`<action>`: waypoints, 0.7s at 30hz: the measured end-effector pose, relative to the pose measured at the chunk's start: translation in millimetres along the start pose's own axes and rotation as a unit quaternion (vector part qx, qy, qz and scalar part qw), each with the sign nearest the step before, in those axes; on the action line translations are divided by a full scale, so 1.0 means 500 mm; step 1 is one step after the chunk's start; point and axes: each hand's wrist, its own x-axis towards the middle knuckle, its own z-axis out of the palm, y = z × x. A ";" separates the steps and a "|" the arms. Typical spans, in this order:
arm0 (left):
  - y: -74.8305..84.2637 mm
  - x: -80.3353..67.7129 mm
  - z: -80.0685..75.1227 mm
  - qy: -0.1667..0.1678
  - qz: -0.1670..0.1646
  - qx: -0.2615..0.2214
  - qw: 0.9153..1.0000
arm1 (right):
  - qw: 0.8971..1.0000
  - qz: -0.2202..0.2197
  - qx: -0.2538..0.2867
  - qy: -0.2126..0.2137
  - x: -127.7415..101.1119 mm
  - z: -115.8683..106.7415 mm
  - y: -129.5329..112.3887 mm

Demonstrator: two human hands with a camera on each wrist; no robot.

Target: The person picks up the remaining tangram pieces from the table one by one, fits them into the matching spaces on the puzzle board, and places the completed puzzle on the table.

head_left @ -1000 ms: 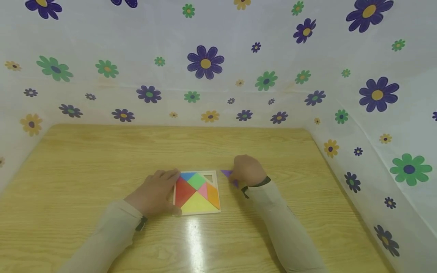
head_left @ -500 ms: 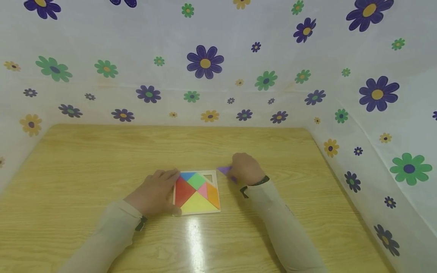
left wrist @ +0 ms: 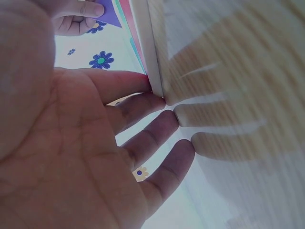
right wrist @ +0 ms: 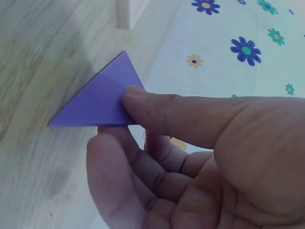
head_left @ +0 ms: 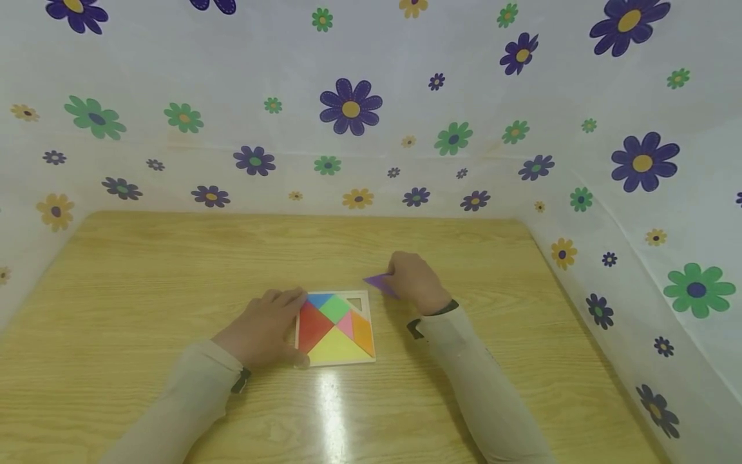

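A square wooden tangram tray (head_left: 336, 364) lies flat on the table. In it sit red, blue, green, pink, orange and yellow pieces, and its far right corner shows a bare triangular slot (head_left: 356, 303). My left hand (head_left: 261, 328) holds the tray along its left side, thumb at the near corner and fingers at the far one. In the left wrist view, fingertips (left wrist: 167, 119) touch the tray's edge and the tabletop. Just right of the tray's far right corner, my right hand (head_left: 416, 281) pinches a purple triangle piece (right wrist: 102, 98) between thumb and fingers, its point toward the tray.
The wood-grain table (head_left: 174, 258) extends all round the tray. A white cloth with printed flowers (head_left: 394, 129) stands along its back and sides. A bright light reflection (head_left: 333, 412) shows on the tabletop in front of the tray.
My right hand has moved a little away from me and to the left with the purple triangle, which has turned slightly. The left hand and the tray have stayed put.
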 end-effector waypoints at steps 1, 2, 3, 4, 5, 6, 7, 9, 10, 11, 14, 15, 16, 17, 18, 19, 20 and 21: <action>0.001 0.000 -0.001 0.000 -0.001 0.000 1.000 | 1.000 -0.001 0.006 -0.001 0.001 0.000 0.000; 0.001 0.000 -0.001 0.000 0.000 -0.001 1.000 | 1.000 -0.005 0.010 -0.003 0.001 0.000 -0.001; 0.002 -0.001 -0.001 0.000 0.000 -0.001 1.000 | 1.000 -0.007 0.014 -0.005 0.002 0.000 -0.001; 0.002 -0.001 -0.001 0.000 0.000 0.000 1.000 | 1.000 -0.010 0.015 -0.006 0.001 0.000 -0.002; 0.002 -0.001 -0.001 0.000 0.001 0.000 1.000 | 1.000 -0.014 0.013 -0.005 0.001 0.001 -0.002; 0.002 -0.001 -0.001 -0.001 0.000 0.002 1.000 | 1.000 -0.016 0.013 -0.005 0.001 0.001 -0.002; 0.002 -0.001 0.000 -0.001 0.001 0.003 1.000 | 1.000 -0.020 0.011 -0.003 0.000 0.002 -0.003; 0.001 -0.001 0.002 0.000 0.001 0.006 1.000 | 1.000 -0.028 0.004 0.002 -0.001 0.002 -0.003; 0.000 -0.001 0.003 0.001 0.002 0.007 1.000 | 0.999 -0.031 0.000 0.005 -0.001 0.002 -0.003; -0.001 0.000 0.004 0.002 0.002 0.008 1.000 | 0.999 -0.036 -0.001 0.010 0.000 0.002 -0.003; -0.003 0.002 0.006 0.005 0.003 0.009 1.000 | 0.998 -0.056 -0.006 0.023 0.003 0.001 -0.005; -0.003 0.002 0.006 0.006 0.002 0.009 1.000 | 0.998 -0.062 -0.006 0.028 0.004 0.000 -0.006; -0.003 0.003 0.007 0.006 0.002 0.010 1.000 | 0.997 -0.068 -0.003 0.034 0.004 0.000 -0.007; -0.004 0.003 0.007 0.006 0.001 0.010 1.000 | 0.997 -0.074 0.001 0.039 0.005 -0.001 -0.008; -0.004 0.004 0.008 0.006 0.001 0.010 1.000 | 0.996 -0.079 0.004 0.045 0.005 -0.002 -0.010; -0.003 0.004 0.008 0.006 0.001 0.010 1.000 | 0.995 -0.082 0.010 0.051 0.004 -0.003 -0.012; -0.003 0.004 0.008 0.006 0.000 0.009 1.000 | 0.995 -0.085 0.017 0.056 0.003 -0.005 -0.013; -0.003 0.004 0.008 0.006 0.000 0.010 1.000 | 0.994 -0.089 0.020 0.062 0.002 -0.006 -0.015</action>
